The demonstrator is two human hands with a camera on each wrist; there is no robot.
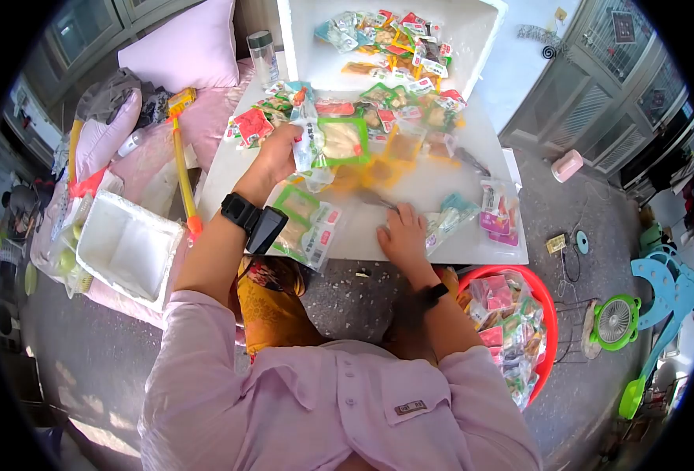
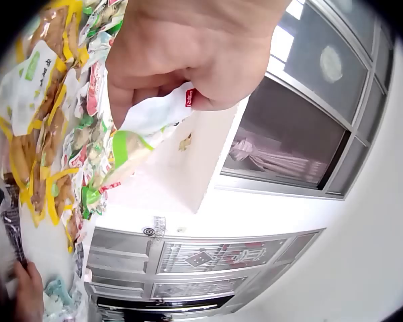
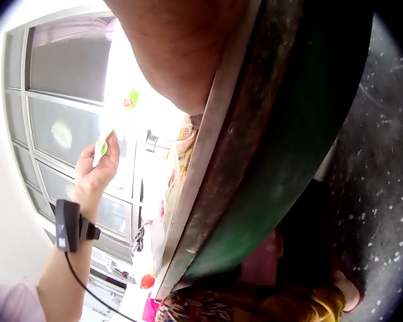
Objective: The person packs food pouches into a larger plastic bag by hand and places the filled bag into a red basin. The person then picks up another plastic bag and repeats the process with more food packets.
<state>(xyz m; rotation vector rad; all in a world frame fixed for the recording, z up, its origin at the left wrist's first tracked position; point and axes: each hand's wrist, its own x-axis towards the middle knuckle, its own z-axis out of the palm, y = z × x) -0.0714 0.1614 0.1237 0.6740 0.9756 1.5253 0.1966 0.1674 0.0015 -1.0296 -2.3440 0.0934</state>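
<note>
My left hand (image 1: pixel 275 155) pinches the edge of a clear food packet (image 1: pixel 341 141) with a green border and white printed end, raised over the white table (image 1: pixel 241 169). In the left wrist view thumb and fingers grip that packet's white end (image 2: pixel 154 114). My right hand (image 1: pixel 403 238) is low over the table's near part. Its fingertips pinch a slim dark packet (image 2: pixel 12 228), blurred in the head view. Two green-bordered packets (image 1: pixel 306 228) lie at the near left edge. Beside the right hand lies a pale blue packet (image 1: pixel 451 216), with pink packets (image 1: pixel 500 212) farther right.
Yellow-edged packets (image 1: pixel 378 171) lie mid-table. Behind them a white foam box (image 1: pixel 300 47) stands tipped towards me with several packets inside. A red basin (image 1: pixel 549 314) full of packets stands at right; another foam box (image 1: pixel 96 243) sits at left. A lidded jar (image 1: pixel 264 63) stands behind.
</note>
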